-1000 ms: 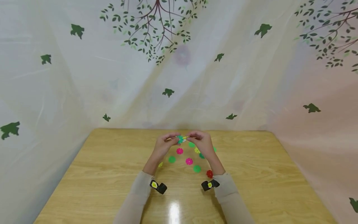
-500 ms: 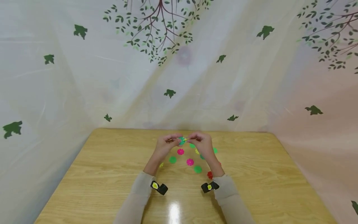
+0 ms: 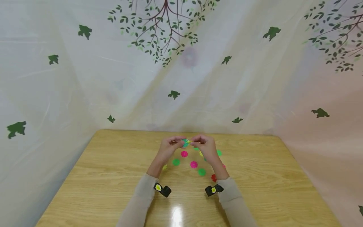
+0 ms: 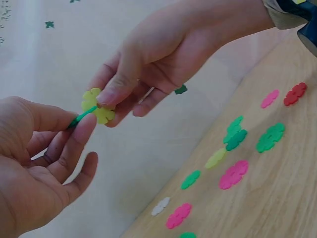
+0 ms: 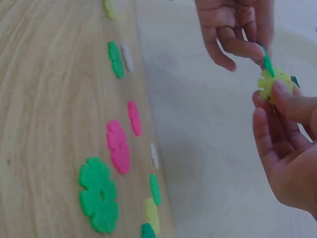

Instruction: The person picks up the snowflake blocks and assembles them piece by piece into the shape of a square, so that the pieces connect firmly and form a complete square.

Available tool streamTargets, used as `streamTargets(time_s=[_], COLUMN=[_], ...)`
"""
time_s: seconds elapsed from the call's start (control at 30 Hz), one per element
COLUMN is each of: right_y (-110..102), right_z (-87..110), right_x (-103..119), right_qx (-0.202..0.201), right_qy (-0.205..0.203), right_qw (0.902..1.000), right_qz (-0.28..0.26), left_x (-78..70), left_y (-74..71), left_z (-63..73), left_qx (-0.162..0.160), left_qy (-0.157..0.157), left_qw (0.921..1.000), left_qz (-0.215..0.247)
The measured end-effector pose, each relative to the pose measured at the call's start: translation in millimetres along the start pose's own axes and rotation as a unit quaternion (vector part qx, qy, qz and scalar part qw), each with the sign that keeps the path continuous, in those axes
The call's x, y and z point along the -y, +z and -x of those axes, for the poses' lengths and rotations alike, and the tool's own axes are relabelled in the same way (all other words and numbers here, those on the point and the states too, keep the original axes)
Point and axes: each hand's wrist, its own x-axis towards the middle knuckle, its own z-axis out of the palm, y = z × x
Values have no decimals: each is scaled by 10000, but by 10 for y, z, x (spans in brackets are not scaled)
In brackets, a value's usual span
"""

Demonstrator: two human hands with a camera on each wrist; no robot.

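Observation:
Both hands are raised close together over the far part of the table. My left hand [image 3: 167,150] pinches a green flower-shaped plastic disc [image 4: 80,118] between thumb and fingers, seen edge-on in the left wrist view. Between the thumb and fingers of my right hand [image 3: 207,148] is a yellow flower-shaped disc [image 5: 266,85] with notches round its rim. The green disc stands crosswise to the yellow one, and their edges meet at the yellow rim. Fingertips cover part of each disc.
Several loose discs lie on the wooden table [image 3: 119,176]: pink [image 3: 193,164], green [image 3: 202,172], red [image 3: 214,177], yellow [image 3: 165,167] and white [image 4: 160,206]. A printed cloth [image 3: 136,94] hangs behind the table's far edge.
The hands have drawn slightly closer, and the green and yellow discs now overlap more in the head view. The loose discs stay put; the whole head view has shifted a little.

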Motion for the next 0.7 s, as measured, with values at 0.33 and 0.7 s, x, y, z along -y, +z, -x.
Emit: streamTargets(time_s=[0.33,0.7], right_y=[-62,-251], right_z=[-27,-103], right_x=[-117,-41], right_qx=[649,1494], right_qy=[34,390], right_qw=[9978,9818], right_qz=[129,1110], left_x=[28,25], left_y=[-76,-141], left_z=[16,-19], left_qx=[247,119], left_qy=[-214,-206], left_qw=[9994,9997], left_qz=[-104,-112])
